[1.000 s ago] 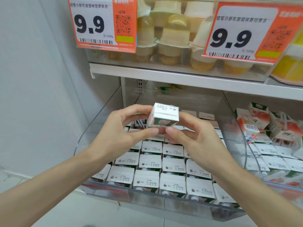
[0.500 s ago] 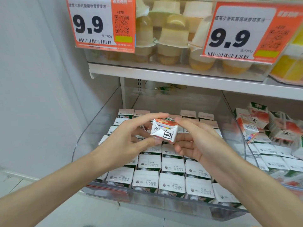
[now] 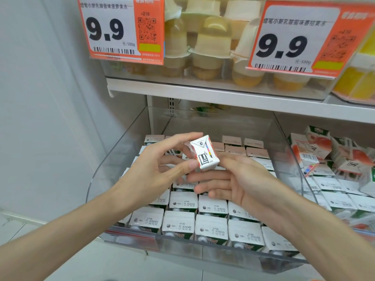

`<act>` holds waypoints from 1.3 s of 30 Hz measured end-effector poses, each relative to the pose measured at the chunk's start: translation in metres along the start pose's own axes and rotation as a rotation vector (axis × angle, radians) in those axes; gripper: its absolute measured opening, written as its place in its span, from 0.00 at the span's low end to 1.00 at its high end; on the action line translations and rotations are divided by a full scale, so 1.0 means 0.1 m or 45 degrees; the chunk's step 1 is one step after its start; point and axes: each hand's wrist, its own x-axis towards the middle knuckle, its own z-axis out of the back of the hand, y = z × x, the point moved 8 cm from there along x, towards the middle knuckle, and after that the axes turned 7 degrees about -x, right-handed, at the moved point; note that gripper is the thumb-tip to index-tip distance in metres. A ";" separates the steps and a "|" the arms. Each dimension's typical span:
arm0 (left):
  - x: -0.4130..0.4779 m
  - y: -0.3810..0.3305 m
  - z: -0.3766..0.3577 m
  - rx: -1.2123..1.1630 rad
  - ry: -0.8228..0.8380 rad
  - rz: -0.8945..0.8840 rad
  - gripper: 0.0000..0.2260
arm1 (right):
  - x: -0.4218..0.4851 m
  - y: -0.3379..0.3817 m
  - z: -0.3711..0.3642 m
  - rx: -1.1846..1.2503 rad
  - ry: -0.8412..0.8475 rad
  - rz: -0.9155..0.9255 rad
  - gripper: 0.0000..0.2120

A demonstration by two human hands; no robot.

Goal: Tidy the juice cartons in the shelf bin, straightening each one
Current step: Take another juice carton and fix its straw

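Note:
A small white juice carton (image 3: 204,153) hangs tilted above the clear shelf bin (image 3: 113,159), its folded end toward me. My left hand (image 3: 158,169) pinches it between thumb and forefinger. My right hand (image 3: 233,179) lies palm up just below and right of the carton, fingers straight, touching it at most lightly. In the bin stand several rows of upright cartons (image 3: 211,228) with white dated tops.
A second bin to the right holds jumbled cartons (image 3: 316,157), some lying on their sides. Above runs a white shelf (image 3: 203,96) with jelly cups and two orange 9.9 price tags (image 3: 121,29). A pale wall is at the left.
The carton has been turned over between both hands, from top up to its folded end facing me. My right hand has let go and opened beneath it; my left hand keeps hold.

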 end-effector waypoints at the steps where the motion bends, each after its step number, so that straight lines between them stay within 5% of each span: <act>1: 0.00 -0.01 -0.01 0.004 0.004 -0.004 0.22 | 0.00 0.00 -0.02 -0.016 0.023 -0.003 0.16; 8: -0.01 -0.06 -0.03 -0.013 0.001 -0.021 0.25 | -0.04 0.04 -0.10 -0.002 0.110 -0.004 0.17; 18: -0.02 -0.11 0.08 0.216 -0.081 -0.163 0.28 | 0.03 0.09 0.02 -0.219 -0.051 0.096 0.17; 26: -0.03 -0.11 -0.01 0.144 -0.010 -0.097 0.27 | -0.02 0.19 0.02 -0.145 -0.059 0.162 0.30; 31: -0.01 -0.13 -0.01 0.214 -0.023 -0.079 0.33 | -0.10 0.22 0.00 -0.298 -0.070 0.276 0.15; 34: 0.02 -0.07 0.09 -0.046 -0.134 0.087 0.37 | -0.08 0.20 0.06 -0.160 -0.110 0.275 0.13; 39: 0.02 0.02 0.16 -0.215 -0.168 0.226 0.22 | -0.07 0.25 0.06 -0.318 -0.081 0.356 0.17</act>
